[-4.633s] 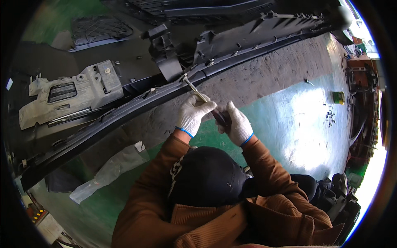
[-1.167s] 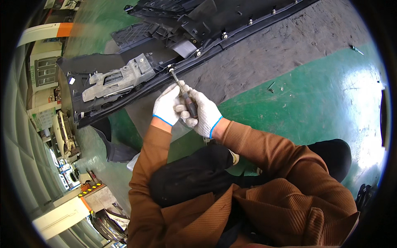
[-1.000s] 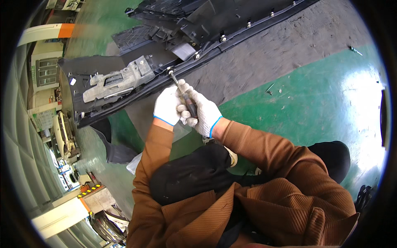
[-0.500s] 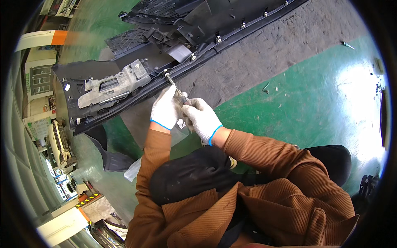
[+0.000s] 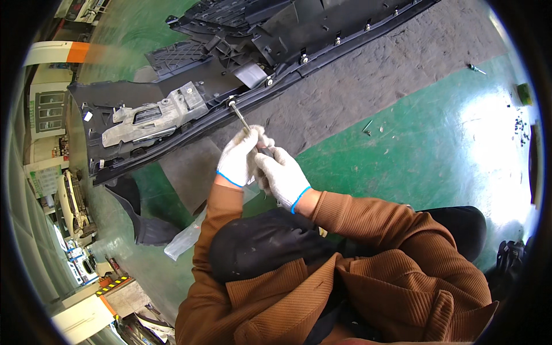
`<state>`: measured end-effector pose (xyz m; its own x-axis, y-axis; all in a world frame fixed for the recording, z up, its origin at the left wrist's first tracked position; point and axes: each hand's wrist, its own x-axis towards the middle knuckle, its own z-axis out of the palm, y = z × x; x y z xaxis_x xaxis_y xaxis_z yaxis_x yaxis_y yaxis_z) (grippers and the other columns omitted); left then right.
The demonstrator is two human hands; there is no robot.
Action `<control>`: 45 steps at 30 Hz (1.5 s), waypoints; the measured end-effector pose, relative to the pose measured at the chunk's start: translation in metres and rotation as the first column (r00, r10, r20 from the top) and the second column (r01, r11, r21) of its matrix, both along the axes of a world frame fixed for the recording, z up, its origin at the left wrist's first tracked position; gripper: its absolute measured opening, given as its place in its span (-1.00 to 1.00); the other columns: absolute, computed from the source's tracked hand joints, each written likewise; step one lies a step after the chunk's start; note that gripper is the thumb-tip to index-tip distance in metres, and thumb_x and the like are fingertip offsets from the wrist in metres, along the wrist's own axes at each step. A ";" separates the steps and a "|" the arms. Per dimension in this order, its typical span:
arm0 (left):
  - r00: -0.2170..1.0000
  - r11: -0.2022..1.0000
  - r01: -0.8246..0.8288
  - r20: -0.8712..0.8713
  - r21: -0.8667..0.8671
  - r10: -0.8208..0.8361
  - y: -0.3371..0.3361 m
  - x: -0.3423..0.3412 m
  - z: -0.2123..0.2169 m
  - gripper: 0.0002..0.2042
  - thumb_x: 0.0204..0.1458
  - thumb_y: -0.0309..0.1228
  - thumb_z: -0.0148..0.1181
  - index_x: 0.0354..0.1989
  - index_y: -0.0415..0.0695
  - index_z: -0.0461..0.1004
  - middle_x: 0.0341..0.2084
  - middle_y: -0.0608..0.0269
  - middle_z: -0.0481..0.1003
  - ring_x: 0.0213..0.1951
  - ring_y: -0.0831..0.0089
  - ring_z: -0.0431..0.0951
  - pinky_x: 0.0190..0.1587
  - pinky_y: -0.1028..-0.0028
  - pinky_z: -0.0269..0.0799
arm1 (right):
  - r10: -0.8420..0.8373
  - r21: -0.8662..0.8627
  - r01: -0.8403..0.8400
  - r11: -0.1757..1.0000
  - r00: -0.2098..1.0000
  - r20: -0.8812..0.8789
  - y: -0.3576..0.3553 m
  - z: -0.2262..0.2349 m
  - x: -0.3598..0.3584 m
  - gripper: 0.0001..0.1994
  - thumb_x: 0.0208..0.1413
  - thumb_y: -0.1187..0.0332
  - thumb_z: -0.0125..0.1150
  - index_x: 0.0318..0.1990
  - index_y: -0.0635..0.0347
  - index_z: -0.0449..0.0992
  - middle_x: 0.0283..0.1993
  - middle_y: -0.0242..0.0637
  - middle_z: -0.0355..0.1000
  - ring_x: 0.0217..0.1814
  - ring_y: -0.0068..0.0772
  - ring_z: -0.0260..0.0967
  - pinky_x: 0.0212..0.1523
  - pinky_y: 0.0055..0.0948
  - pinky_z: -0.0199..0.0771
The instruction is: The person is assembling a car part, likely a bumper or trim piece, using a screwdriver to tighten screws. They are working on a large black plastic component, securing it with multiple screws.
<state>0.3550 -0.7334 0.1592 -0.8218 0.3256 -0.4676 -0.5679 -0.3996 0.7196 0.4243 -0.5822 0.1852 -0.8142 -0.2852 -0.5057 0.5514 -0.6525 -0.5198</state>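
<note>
Gripping: left hand (image 5: 240,159) in a white knit glove is wrapped around the lower shaft of a screwdriver (image 5: 240,118); right hand (image 5: 283,175), gloved alike, is closed over the handle end just behind it, the two hands touching.
Tool axis: the metal shaft runs up and to the left from the hands, its tip meeting a fastener (image 5: 232,103) on the edge of the black bumper (image 5: 276,34).
Direction: the fastener lies ahead and slightly left of both hands; the left hand is nearer to it.
Bumper: lies inner side up on the floor, long axis slanting from lower left to upper right, with a grey bracket (image 5: 154,114) left of the tip.
Counts: one screwdriver, two gloved hands, one bumper, one grey bracket; several more fasteners (image 5: 303,58) sit along the same edge.
Floor: green paint (image 5: 414,144), grey mat (image 5: 379,75) under the bumper, a few loose screws (image 5: 366,126) to the right.
</note>
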 end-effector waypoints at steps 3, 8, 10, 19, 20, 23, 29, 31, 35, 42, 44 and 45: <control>0.996 0.998 0.016 0.094 -0.061 -0.010 0.011 -0.004 0.025 -0.69 0.41 -0.36 0.10 0.22 -0.24 0.45 -0.17 -0.01 0.62 -0.09 0.19 0.66 -0.04 0.21 0.66 | 0.029 -0.256 -0.023 0.966 0.999 0.019 0.003 -0.013 0.001 -0.70 0.45 0.17 0.07 0.13 0.18 0.41 -0.41 -0.38 0.44 -0.61 -0.59 0.28 -0.63 -0.57 0.23; 0.994 0.971 0.105 0.041 -0.214 -0.099 -0.001 -0.009 0.011 -0.76 0.40 -0.37 0.11 0.09 -0.26 0.50 -0.20 0.03 0.62 -0.16 0.20 0.66 -0.07 0.22 0.67 | 0.050 0.110 -0.040 0.993 0.994 -0.093 -0.004 -0.016 0.001 -0.67 0.38 0.11 0.19 0.06 0.17 0.46 -0.31 -0.25 0.52 -0.54 -0.47 0.41 -0.53 -0.53 0.33; 0.996 0.959 0.087 0.028 -0.271 -0.083 0.004 -0.006 0.014 -0.83 0.36 -0.39 0.16 -0.02 -0.23 0.52 -0.26 0.09 0.63 -0.23 0.29 0.66 -0.14 0.33 0.66 | 0.143 0.596 -0.028 0.802 0.979 -0.147 -0.007 -0.021 0.005 -0.58 0.31 0.08 0.28 0.05 0.29 0.44 -0.18 -0.16 0.58 -0.28 -0.31 0.56 -0.24 -0.36 0.54; 0.906 0.467 -0.059 -0.244 -0.882 -0.347 0.005 -0.012 0.056 -0.79 0.31 -0.33 0.28 -0.07 -0.24 0.59 -0.29 0.26 0.64 -0.24 0.53 0.60 -0.14 0.45 0.54 | 0.093 -0.471 -0.083 0.878 0.996 -0.001 -0.002 -0.038 0.002 -0.68 0.44 0.08 0.07 -0.13 0.20 0.48 -0.52 -0.30 0.41 -0.57 -0.32 0.33 -0.50 -0.29 0.36; 0.830 0.307 -0.182 -0.314 -0.934 -0.462 0.001 -0.018 0.073 -0.79 0.31 -0.34 0.28 -0.07 -0.24 0.59 -0.28 0.26 0.64 -0.23 0.53 0.60 -0.13 0.44 0.54 | 0.093 -0.563 0.054 0.825 0.969 0.229 -0.002 -0.014 -0.003 -0.70 0.45 0.07 0.02 -0.20 0.10 0.48 -0.64 -0.41 0.24 -0.68 -0.44 0.11 -0.62 -0.38 0.12; 0.578 0.266 -0.376 -0.449 -0.888 -0.681 0.003 -0.063 0.107 -0.74 0.28 -0.42 0.25 0.05 -0.29 0.57 -0.15 0.12 0.65 -0.14 0.37 0.66 0.03 0.42 0.55 | 0.097 -0.415 -0.036 0.909 0.987 0.127 0.001 -0.024 -0.005 -0.69 0.43 0.07 0.09 -0.15 0.14 0.46 -0.51 -0.36 0.39 -0.57 -0.42 0.26 -0.51 -0.38 0.28; 0.350 -0.211 -0.150 0.147 -0.966 -0.925 -0.036 -0.147 0.066 -0.63 0.13 -0.43 0.13 0.12 -0.21 0.52 -0.04 -0.11 0.60 0.06 -0.14 0.57 0.19 0.18 0.48 | 0.253 0.817 0.252 0.519 0.867 -0.428 -0.010 -0.007 -0.006 -0.63 0.29 0.25 0.24 0.14 0.24 0.41 -0.07 0.07 0.55 -0.04 0.14 0.52 -0.05 -0.06 0.54; 0.358 -0.224 -0.110 0.172 -0.968 -0.918 -0.030 -0.160 0.059 -0.65 0.08 -0.47 0.20 0.06 -0.20 0.58 -0.10 -0.05 0.65 0.00 0.00 0.63 0.13 0.24 0.52 | 0.425 0.928 0.177 0.327 0.850 -0.312 0.005 0.015 -0.016 -0.66 0.29 0.30 0.19 0.15 0.20 0.42 -0.08 0.05 0.56 -0.01 0.18 0.54 -0.02 -0.03 0.56; 0.307 -0.094 -0.049 0.075 -0.994 -0.949 -0.029 -0.165 0.061 -0.65 0.01 -0.51 0.29 0.02 -0.26 0.62 -0.12 0.01 0.67 -0.05 0.18 0.66 0.10 0.33 0.54 | 0.151 0.733 0.282 0.619 0.873 -0.464 -0.006 -0.015 -0.011 -0.71 0.32 0.22 0.14 0.07 0.18 0.49 -0.27 -0.07 0.49 -0.20 0.11 0.51 -0.16 -0.06 0.55; 0.367 -0.032 -0.066 0.006 -0.997 -0.930 -0.032 -0.162 0.047 -0.65 0.00 -0.57 0.29 0.02 -0.28 0.61 -0.15 0.07 0.68 -0.10 0.24 0.67 0.06 0.36 0.55 | -0.244 0.291 0.227 0.929 0.970 0.021 -0.002 0.001 -0.012 -0.68 0.37 0.22 0.14 0.14 0.18 0.53 -0.35 -0.29 0.44 -0.38 -0.36 0.45 -0.31 -0.35 0.55; 0.367 -0.026 -0.141 -0.028 -0.990 -0.930 -0.031 -0.155 0.047 -0.66 0.02 -0.59 0.26 0.02 -0.27 0.61 -0.16 0.03 0.68 -0.10 0.22 0.69 0.07 0.36 0.55 | -0.041 0.777 0.483 0.404 0.858 -0.511 -0.004 -0.008 -0.003 -0.50 0.20 0.30 0.30 0.29 0.17 0.44 -0.09 0.01 0.49 0.01 -0.01 0.50 0.02 -0.12 0.54; 0.380 -0.018 -0.167 -0.048 -0.986 -0.924 -0.034 -0.153 0.047 -0.66 0.02 -0.59 0.25 0.02 -0.27 0.61 -0.16 0.01 0.68 -0.09 0.21 0.69 0.07 0.36 0.55 | 0.088 0.811 0.504 0.296 0.831 -0.549 0.001 -0.011 0.002 -0.52 0.19 0.33 0.27 0.28 0.18 0.45 -0.07 -0.01 0.49 0.03 0.02 0.48 0.01 -0.09 0.53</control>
<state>0.2024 -0.7673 0.2063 -0.7922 0.5743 -0.2061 0.5056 0.8070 0.3052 0.4258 -0.5809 0.1742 -0.9390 0.3246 0.1137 0.0076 0.3501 -0.9367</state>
